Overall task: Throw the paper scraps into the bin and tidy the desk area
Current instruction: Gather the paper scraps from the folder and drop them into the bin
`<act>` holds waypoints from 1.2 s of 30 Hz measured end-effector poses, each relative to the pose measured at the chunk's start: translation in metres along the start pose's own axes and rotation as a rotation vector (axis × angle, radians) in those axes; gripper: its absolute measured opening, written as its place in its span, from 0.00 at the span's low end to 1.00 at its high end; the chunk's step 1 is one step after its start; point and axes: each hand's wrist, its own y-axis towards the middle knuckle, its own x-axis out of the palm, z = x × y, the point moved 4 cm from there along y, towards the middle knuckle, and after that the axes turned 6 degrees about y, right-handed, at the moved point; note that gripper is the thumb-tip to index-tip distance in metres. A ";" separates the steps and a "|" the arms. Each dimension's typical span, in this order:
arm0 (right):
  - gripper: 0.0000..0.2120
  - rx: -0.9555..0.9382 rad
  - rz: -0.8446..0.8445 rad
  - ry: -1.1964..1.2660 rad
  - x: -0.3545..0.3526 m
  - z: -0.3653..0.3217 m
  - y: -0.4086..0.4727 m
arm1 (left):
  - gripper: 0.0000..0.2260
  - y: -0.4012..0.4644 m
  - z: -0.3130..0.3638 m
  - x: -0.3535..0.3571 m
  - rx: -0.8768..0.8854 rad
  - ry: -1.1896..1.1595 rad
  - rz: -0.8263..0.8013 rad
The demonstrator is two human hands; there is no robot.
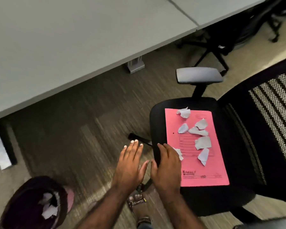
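— What does the person wear on the arms?
— Nothing shows there: both forearms are bare to the frame's edge, with no sleeve, watch or ring. The left hand [130, 164] and right hand [167, 164] have pale, light-painted fingernails.
— And at six o'clock?
— A foot in a dark strappy sandal [138, 204] with small studs or beads on the straps; the toenails look pale too. The picture is blurred there.

— On the black chair seat [157, 116]?
— Just a pink folder [205, 176], flat, with white paper scraps [203, 142] scattered over its upper half.
— And down on the carpet [82, 116]?
— A dark bin [15, 204] at lower left, scraps inside.
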 end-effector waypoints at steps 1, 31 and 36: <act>0.30 0.041 0.026 0.000 -0.010 0.010 0.006 | 0.28 0.008 0.012 0.005 0.047 -0.010 -0.008; 0.28 0.519 -0.114 -0.033 -0.065 0.162 0.091 | 0.18 0.099 0.128 0.060 0.504 0.143 -0.247; 0.20 0.608 -0.038 0.060 -0.066 0.165 0.087 | 0.17 0.097 0.128 0.060 0.498 0.085 -0.217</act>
